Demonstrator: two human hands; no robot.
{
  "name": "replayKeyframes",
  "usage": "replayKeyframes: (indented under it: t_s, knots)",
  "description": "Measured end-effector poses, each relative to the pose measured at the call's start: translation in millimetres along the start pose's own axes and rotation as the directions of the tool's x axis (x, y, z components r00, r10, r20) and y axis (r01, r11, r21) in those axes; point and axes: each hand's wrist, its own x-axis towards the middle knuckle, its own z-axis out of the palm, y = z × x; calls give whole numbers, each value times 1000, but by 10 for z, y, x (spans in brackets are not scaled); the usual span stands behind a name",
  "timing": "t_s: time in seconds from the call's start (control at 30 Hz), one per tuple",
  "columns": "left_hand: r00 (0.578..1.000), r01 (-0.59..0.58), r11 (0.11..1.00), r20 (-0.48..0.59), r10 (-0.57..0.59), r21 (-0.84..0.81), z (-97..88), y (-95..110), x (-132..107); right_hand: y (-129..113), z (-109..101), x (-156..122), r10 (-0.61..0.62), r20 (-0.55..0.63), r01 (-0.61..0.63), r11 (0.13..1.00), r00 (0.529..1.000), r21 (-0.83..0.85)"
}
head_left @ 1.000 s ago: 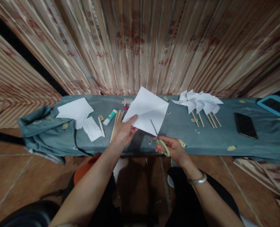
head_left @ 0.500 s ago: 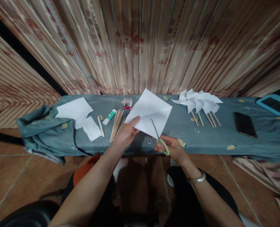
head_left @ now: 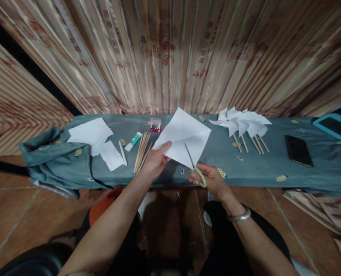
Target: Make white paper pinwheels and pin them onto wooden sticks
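My left hand pinches the lower left corner of a white square sheet of paper, holding it tilted like a diamond above a low table covered in blue-grey cloth. My right hand grips green-handled scissors. Their blades point up and left into the sheet's lower corner, along a diagonal crease.
On the cloth lie loose white sheets, a glue stick, a white pen, a bundle of wooden sticks, a small red box of pins, paper pinwheels on sticks, a black phone and a blue-cased tablet. Curtains hang behind.
The sheet has shifted slightly right and the scissors have moved up into its lower corner. Both hands rose a little.
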Motion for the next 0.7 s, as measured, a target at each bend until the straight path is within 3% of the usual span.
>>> replayKeyframes:
  t_s: [0.5, 0.7]
  knots:
    - [1000, -16, 1000, -14, 16, -8, -5, -10, 9, -18, 51, 10, 59, -19, -58, 998, 998, 40]
    - [994, -98, 995, -44, 97, -21, -52, 81, 71, 34, -61, -17, 114, 171, -99, 990, 979, -96]
